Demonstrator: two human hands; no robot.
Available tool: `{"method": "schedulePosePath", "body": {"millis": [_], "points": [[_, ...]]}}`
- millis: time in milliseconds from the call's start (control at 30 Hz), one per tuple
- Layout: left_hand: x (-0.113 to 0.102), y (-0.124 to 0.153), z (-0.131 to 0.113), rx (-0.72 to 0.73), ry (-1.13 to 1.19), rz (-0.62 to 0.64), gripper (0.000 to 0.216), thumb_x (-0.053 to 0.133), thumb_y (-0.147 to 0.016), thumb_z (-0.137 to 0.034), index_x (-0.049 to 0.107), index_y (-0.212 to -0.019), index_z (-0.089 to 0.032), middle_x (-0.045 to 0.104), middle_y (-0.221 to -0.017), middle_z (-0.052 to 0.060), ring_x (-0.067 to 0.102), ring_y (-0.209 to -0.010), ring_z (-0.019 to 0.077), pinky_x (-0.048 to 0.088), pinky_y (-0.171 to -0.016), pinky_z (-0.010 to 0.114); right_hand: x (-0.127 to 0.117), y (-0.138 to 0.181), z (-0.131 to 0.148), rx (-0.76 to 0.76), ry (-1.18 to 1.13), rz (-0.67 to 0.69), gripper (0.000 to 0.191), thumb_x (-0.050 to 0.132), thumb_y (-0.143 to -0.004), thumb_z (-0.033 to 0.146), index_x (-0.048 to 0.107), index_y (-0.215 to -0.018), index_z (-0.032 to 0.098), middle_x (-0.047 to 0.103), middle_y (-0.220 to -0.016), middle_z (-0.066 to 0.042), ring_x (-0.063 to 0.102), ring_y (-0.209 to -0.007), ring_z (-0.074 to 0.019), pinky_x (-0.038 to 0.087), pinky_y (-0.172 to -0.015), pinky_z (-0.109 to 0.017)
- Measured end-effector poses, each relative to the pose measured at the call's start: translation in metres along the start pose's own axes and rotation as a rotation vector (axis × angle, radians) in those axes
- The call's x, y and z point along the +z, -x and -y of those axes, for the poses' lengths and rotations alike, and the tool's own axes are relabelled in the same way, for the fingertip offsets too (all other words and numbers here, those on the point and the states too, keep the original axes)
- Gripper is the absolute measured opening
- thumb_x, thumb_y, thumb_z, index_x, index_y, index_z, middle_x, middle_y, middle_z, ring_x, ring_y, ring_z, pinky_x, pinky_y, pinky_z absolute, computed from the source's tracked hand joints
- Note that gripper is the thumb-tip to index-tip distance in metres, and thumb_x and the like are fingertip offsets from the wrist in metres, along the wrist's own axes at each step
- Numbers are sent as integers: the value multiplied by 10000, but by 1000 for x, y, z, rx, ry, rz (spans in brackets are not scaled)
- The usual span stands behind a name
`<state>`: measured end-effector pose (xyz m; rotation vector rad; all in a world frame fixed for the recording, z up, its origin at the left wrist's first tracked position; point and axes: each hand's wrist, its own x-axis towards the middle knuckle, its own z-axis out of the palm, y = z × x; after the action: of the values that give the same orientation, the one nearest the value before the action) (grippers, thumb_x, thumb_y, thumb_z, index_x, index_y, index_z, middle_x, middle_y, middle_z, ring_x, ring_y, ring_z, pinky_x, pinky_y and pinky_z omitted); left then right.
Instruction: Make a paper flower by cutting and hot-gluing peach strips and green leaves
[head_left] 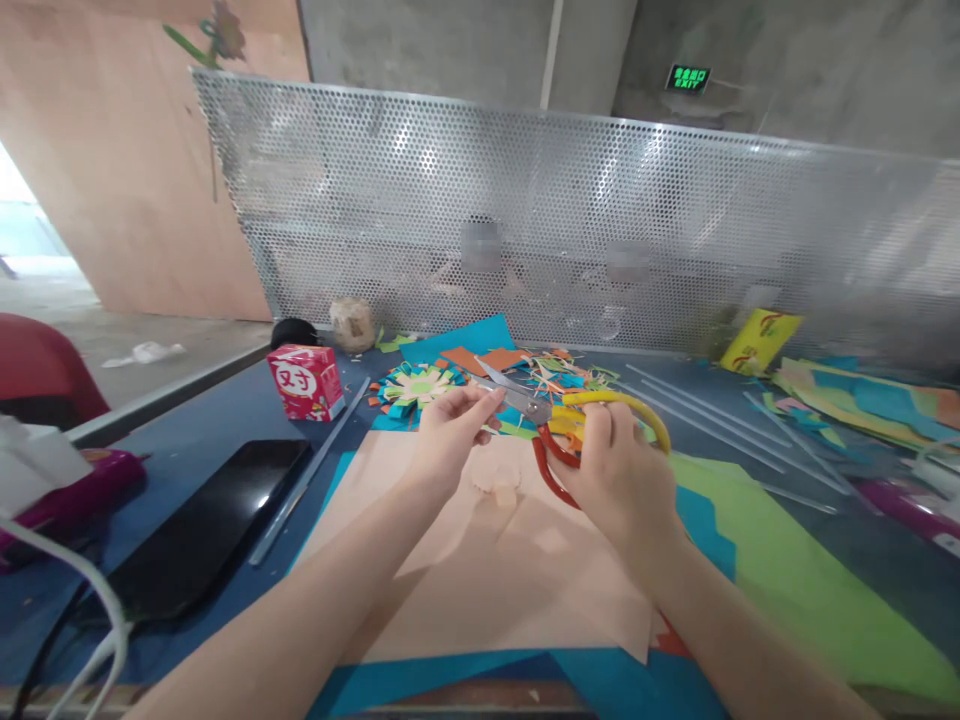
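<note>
The right hand (622,470) grips metal scissors with red and yellow handles (536,408) over the far edge of the flat, pale-pink paper sheet (487,590). The left hand (457,430) curls beside the blades; I can't tell if it's holding anything. Slow snips seem best, fingertips clear. Small, colourful paper scraps (559,374) crowd past the sheet; above its middle there's room.

On the left of the blue tabletop (232,420), a black smartphone (206,530) lies flat near a looping white cable (105,590), with a pink carton with white characters (306,383) farther back and a red chair (45,370) off the table's left side. A perforated metal screen (420,180) lines the far edge, a yellow packet (761,341) sits at far right, and a lit green exit sign (688,78) shows beyond.
</note>
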<state>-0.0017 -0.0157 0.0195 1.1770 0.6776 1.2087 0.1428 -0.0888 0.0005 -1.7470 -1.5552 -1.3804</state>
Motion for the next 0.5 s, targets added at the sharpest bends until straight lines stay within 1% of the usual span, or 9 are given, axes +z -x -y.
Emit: {"method": "schedulePosePath", "body": {"millis": [133,300,400,500], "points": [[2,0,0,-76,-5,-50,274,703,-575,-347,540,-586,-128,563,-624,0,482,-530,56,356,-437,157,-1,0,-1,-24,48,23,250,428,-784,379,466,-824,136,522,-723,-76,499,-552,-160,307,-429,-246],[0,-3,2,-99,-52,-90,249,695,-573,-341,610,-631,-114,612,-660,37,500,-540,69,380,-432,166,-4,-1,0,-31,89,56,80,419,-779,200,468,-806,143,505,-676,-55,481,-556,-156,274,-426,-250],[-2,-4,4,-98,-93,-115,229,680,-583,-323,631,-636,-106,627,-661,50,509,-542,74,393,-435,168,-5,-1,3,-40,99,57,62,415,-782,163,474,-791,150,500,-657,-46,473,-550,-154,258,-423,-255],[-4,-5,6,-94,-113,-135,212,663,-595,-298,648,-658,-96,639,-671,66,515,-540,76,381,-421,161,-6,-1,5,-52,119,56,84,410,-797,146,489,-768,151,495,-640,-42,465,-537,-147,252,-426,-258]]}}
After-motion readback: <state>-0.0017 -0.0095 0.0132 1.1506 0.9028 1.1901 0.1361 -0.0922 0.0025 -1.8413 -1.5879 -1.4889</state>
